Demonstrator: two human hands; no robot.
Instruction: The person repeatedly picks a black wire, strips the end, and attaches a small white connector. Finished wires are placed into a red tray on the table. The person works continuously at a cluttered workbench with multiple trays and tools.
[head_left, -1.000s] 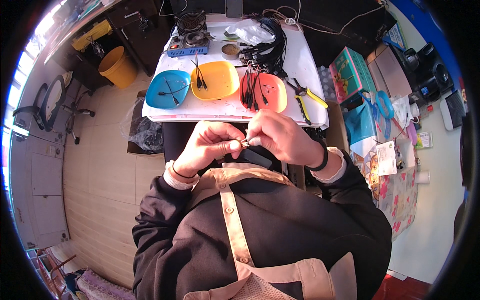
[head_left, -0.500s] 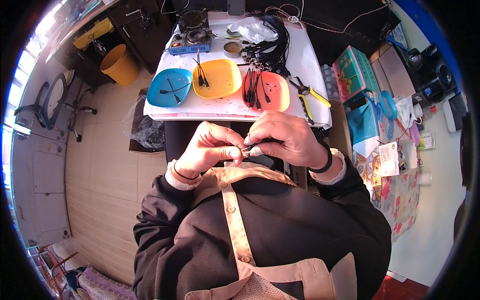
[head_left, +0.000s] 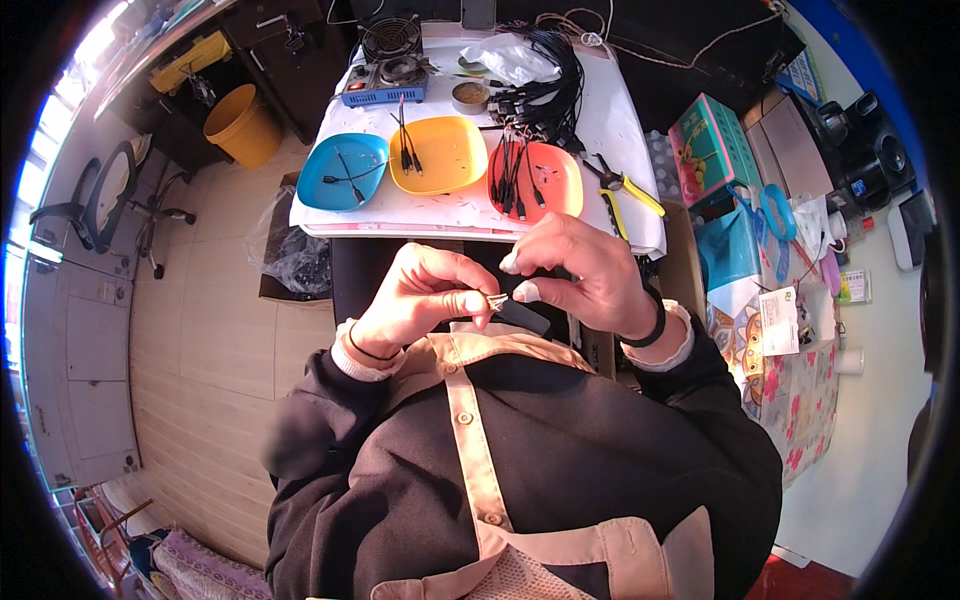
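My left hand [head_left: 432, 288] is closed, thumb against forefinger, in front of my chest. From its pinch stick out the pale, thin ends of a small bundle of wires [head_left: 497, 301]; the rest is hidden in the fingers. Just to the right, my right hand [head_left: 580, 270] is open, its thumb and fingertips apart and nothing visible between them. Beyond the hands, on the table, a red tray [head_left: 567, 180] holds several short black cables. A yellow tray [head_left: 452, 150] and a blue tray [head_left: 330, 195] hold a few more.
Yellow-handled pliers [head_left: 630, 185] lie right of the red tray. Behind are a blue-based hot plate [head_left: 385, 92], a small round tin [head_left: 470, 97], a heap of black cables [head_left: 552, 85] and a white plastic bag [head_left: 515, 60]. The white table's near edge [head_left: 400, 233] lies just beyond my hands.
My right hand's thumb and fingers have parted and drawn slightly away from the left hand; the dark piece between them no longer shows. My left hand keeps its pinch on the wires.
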